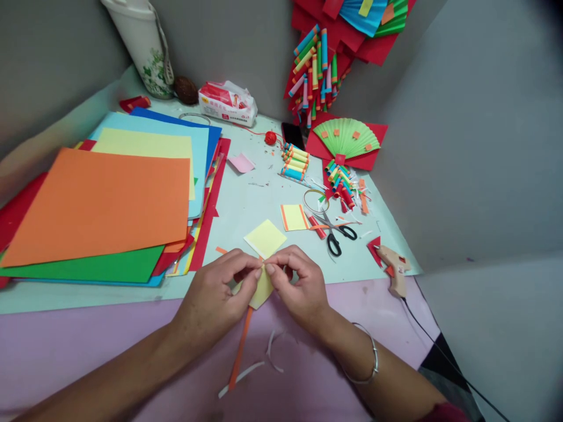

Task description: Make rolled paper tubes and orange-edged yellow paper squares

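Note:
My left hand (224, 284) and my right hand (301, 281) meet at the front edge of the table mat. Both pinch the top of a small yellow paper square (263, 291), thumbs and forefingers nearly touching. An orange paper strip (241, 350) hangs below the square, its upper end running behind it. Just beyond my fingertips lies another yellow paper square (265, 238). A yellow piece with orange edges (294, 217) rests further right. White backing strips (246, 376) lie on the pink surface below my hands.
Stacked coloured paper (109, 205) fills the left. Black-handled scissors (333, 234), a tape roll (316, 201) and a glue gun (394, 266) with its cord lie right. Behind stand a white cup (145, 53), tissue pack (227, 104), rolled paper tubes (295, 161) and a green paper fan (345, 138).

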A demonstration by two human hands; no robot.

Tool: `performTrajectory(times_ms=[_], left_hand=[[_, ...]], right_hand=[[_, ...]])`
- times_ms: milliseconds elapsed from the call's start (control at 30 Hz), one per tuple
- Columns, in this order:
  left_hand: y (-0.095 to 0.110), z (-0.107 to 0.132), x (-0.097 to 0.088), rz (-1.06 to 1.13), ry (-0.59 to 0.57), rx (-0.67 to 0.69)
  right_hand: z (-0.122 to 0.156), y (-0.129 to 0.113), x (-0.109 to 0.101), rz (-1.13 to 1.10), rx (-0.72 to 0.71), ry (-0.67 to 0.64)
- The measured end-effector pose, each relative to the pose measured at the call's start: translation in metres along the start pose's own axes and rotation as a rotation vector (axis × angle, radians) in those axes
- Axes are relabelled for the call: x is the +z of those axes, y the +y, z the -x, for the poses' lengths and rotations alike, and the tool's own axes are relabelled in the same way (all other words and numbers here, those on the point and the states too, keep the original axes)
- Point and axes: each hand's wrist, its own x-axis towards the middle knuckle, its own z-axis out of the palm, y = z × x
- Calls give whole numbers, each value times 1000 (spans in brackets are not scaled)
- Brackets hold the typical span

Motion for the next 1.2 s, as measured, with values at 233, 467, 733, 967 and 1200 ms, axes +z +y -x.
performTrajectory(times_ms=[233, 467, 733, 967, 1200], left_hand=[[-1, -2, 1, -3, -3, -10], [0, -1, 0, 5, -3, -30], [-3, -6, -4, 159, 9, -245], [-8, -12, -8, 234, 38, -373], [-23, -21, -19, 161, 164, -396]], right_hand=[[1, 3, 1, 13, 14, 8], [2, 5, 4, 59, -52, 69], [3, 8, 3, -70, 49, 137], [-5, 10, -11, -168, 84, 279], [-26, 20, -35, -73, 134, 390]])
